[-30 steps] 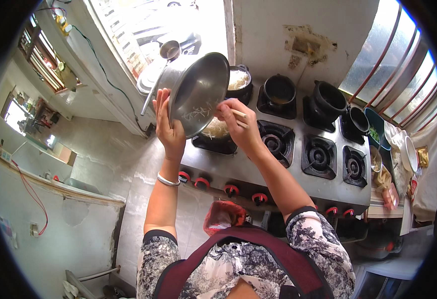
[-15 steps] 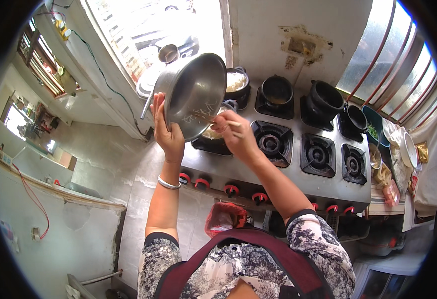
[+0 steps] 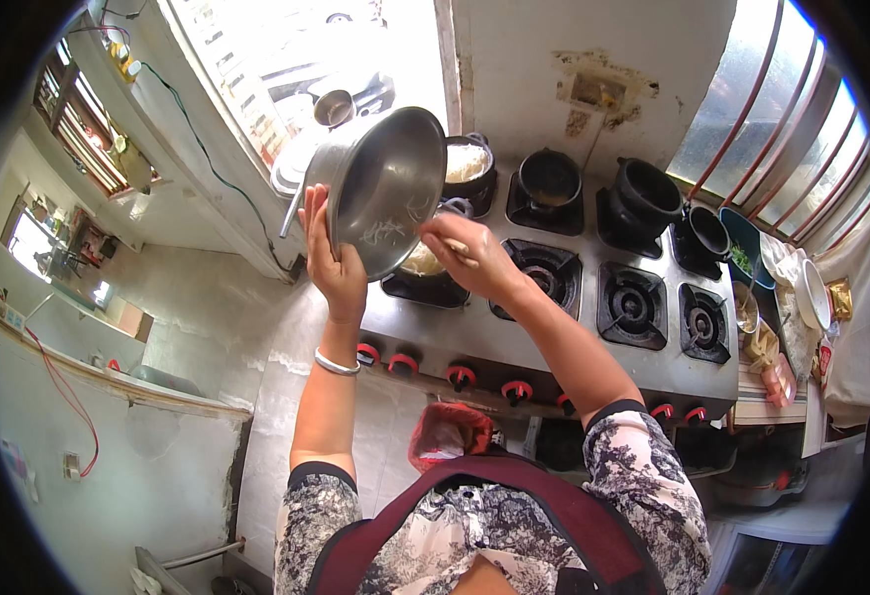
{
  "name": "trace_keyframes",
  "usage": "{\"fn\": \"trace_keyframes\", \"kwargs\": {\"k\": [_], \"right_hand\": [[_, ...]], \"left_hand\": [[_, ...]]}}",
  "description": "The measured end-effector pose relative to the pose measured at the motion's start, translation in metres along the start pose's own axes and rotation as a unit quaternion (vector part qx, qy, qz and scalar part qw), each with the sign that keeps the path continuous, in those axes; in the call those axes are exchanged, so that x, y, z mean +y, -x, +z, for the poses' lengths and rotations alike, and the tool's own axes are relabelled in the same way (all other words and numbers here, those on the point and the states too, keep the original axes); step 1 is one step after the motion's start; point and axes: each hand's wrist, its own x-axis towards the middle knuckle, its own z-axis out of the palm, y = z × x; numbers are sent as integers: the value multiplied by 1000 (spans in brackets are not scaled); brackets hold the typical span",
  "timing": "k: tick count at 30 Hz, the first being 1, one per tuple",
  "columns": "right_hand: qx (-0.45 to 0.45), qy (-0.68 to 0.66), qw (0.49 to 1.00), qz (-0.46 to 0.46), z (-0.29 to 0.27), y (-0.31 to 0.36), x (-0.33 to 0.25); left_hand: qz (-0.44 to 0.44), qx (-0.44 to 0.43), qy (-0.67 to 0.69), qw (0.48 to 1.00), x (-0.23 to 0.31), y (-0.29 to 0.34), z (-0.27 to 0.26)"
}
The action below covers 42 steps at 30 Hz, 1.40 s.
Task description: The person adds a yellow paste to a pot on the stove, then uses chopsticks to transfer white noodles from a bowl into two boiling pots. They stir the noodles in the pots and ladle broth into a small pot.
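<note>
My left hand [image 3: 334, 263] grips the rim of a large steel bowl [image 3: 385, 178], tilted steeply so its inside faces right. A few thin white shreds, like noodles, [image 3: 383, 232] cling to its lower wall. Closed around wooden chopsticks [image 3: 463, 250], my right hand [image 3: 484, 266] is beside the bowl's lower right edge; the sticks' tips are hidden. Directly below the bowl, a pot of pale shreds [image 3: 422, 261] sits on the front left burner, partly covered by bowl and hand. Behind it stands another dark pot [image 3: 468, 169] filled with white shreds.
The steel stove [image 3: 593, 357] has bare burners [image 3: 633, 307] at front right. Dark clay pots [image 3: 551, 180] stand along its back. To the right are a teal tub with greens [image 3: 742, 256] and a white bowl [image 3: 812, 296]. A red-lined bin [image 3: 449, 432] stands below the stove's front.
My right hand has moved slightly right and turned, drawing the chopsticks out of the bowl. The shreds on the bowl's wall have shifted a little. My left hand barely moves.
</note>
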Motion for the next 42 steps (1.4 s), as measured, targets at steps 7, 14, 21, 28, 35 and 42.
{"fn": "trace_keyframes", "kwargs": {"k": [7,14,21,28,35,42], "right_hand": [[-7,-4,1000,7,1,0,-5],[42,-72,996,23,22,53,-34],[117,-138,977,108,56,111,-12],[131,-97,982,95,58,121,-6],[133,-125,977,110,66,124,5],[193,-168,960,111,54,131,-12]], "left_hand": [[-15,6,21,1000,-1,2,1],[-32,13,4,999,-1,1,-1],[-85,47,61,993,0,3,-6],[-45,12,-15,999,-4,2,-12],[-39,26,-24,999,-2,-1,-10],[-62,51,-28,996,-8,-2,-14]]}}
